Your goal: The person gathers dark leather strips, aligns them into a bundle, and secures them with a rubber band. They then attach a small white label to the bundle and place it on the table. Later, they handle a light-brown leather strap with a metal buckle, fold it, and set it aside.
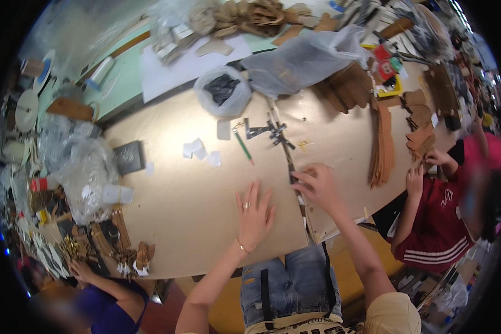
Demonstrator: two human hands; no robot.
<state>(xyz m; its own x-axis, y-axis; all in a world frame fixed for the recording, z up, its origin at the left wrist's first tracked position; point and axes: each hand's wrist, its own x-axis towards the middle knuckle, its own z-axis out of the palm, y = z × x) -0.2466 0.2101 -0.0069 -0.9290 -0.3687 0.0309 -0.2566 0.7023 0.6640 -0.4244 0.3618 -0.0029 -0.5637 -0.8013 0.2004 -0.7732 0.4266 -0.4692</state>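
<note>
My left hand (pixel 256 216) lies over the tan tabletop (pixel 178 222) with its fingers spread and nothing in it. A ring and a thin bracelet show on this hand and wrist. To its right, my right hand (pixel 319 188) hovers with bent, parted fingers beside the dark seam (pixel 301 207) running down the table. Nothing shows between those fingers. Beyond both hands are a green pencil (pixel 243 146), a small cluster of black strips (pixel 277 133) and a yellow rubber band (pixel 304 144). White paper pieces (pixel 193 148) lie farther left.
A plastic bag (pixel 204 103) with black material stands at the back. Brown strips (pixel 381 146) are stacked on the right, where a person in red (pixel 440 217) works. A black box (pixel 129 157) and clear bags (pixel 86 178) sit left, near another person's purple sleeve (pixel 114 306).
</note>
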